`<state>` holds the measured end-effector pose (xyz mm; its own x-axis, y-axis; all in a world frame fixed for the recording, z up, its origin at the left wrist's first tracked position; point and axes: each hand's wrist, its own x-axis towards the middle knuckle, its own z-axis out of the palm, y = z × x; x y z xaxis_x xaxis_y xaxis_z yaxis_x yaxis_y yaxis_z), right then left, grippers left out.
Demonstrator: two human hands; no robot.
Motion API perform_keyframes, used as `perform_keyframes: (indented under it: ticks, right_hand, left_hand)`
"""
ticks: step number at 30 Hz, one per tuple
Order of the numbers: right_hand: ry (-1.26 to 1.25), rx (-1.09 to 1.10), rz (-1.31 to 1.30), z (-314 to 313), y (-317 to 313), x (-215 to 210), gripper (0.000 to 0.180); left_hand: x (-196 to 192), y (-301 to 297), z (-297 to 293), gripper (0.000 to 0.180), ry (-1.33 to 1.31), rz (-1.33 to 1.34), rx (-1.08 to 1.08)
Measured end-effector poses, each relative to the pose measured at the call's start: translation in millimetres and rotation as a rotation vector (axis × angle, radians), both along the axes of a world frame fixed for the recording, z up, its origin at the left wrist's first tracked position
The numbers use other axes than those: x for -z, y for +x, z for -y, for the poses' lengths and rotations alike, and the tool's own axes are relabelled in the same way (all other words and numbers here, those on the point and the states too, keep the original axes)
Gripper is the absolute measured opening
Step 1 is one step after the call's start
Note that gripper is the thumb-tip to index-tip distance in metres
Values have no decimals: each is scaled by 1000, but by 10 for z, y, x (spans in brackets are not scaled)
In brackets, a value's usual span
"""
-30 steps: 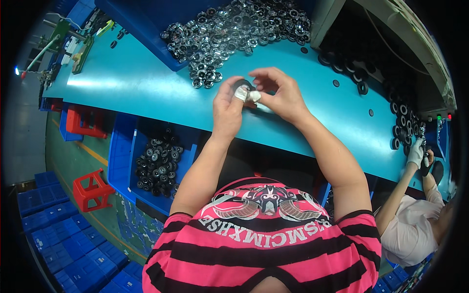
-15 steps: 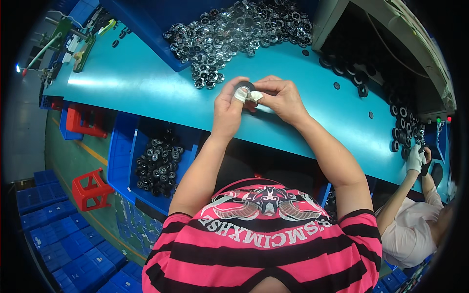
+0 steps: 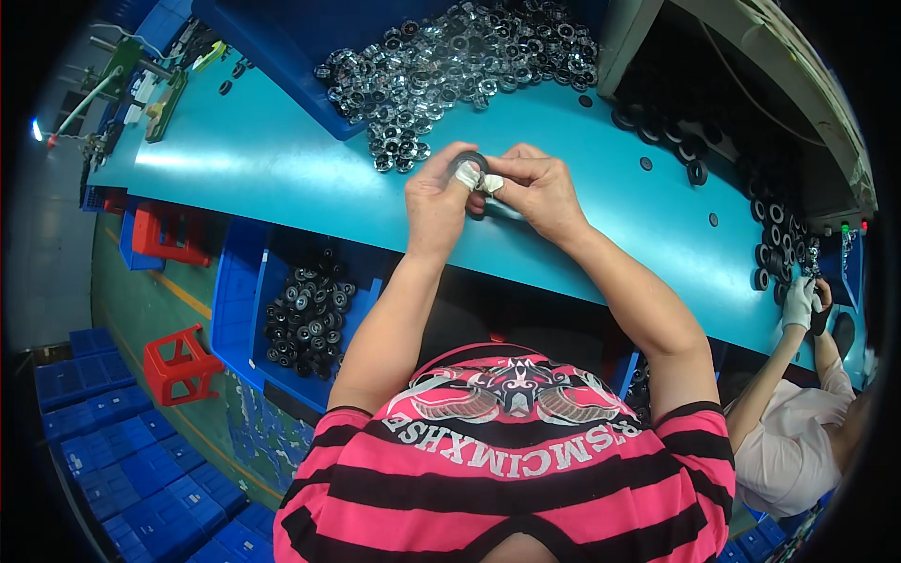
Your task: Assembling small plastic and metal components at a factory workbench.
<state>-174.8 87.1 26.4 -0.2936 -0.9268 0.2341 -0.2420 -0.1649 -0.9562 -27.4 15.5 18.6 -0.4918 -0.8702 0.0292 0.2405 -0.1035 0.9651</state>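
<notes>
Both my hands meet above the near part of the turquoise table (image 3: 310,183), closed around one small black ring-shaped wheel (image 3: 468,157). My left hand (image 3: 435,208) grips its left side, the white-covered thumb lying across the face of the ring. On the other side my right hand (image 3: 547,195) pinches the wheel between fingers and a thumb, which also wears a white cover. The fingers hide much of the wheel, and whatever sits inside the ring is too small to make out.
Beyond my hands lies a heap of shiny clear-and-black wheel hubs (image 3: 460,66) beside a blue bin (image 3: 282,56). Black rings (image 3: 696,173) are scattered at right, near a grey machine housing (image 3: 631,47). A co-worker's gloved hand (image 3: 798,302) is far right. Black wheels (image 3: 308,314) fill a bin below.
The wheel has tipped slightly in my fingers and my left hand has shifted a little. Both hands keep their grip in almost the same spot.
</notes>
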Motion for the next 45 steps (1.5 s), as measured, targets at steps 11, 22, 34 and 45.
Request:
perform_keyframes:
  ticks: [11,22,34,45]
  right_hand:
    - [101,7,51,64,-121,80,29]
    - [77,59,-107,-18,-35,-55,27]
    - [317,-57,323,58,-143,-38,35]
    - [335,7,387,130,-131,22,25]
  left_hand:
    - [-11,0,66,27,8,19,88]
    - [8,-29,54,22,-73,158,-8]
    - [73,-52,1,52,-380,275,127]
    - [112,-83,-43,45,-652,454,-1]
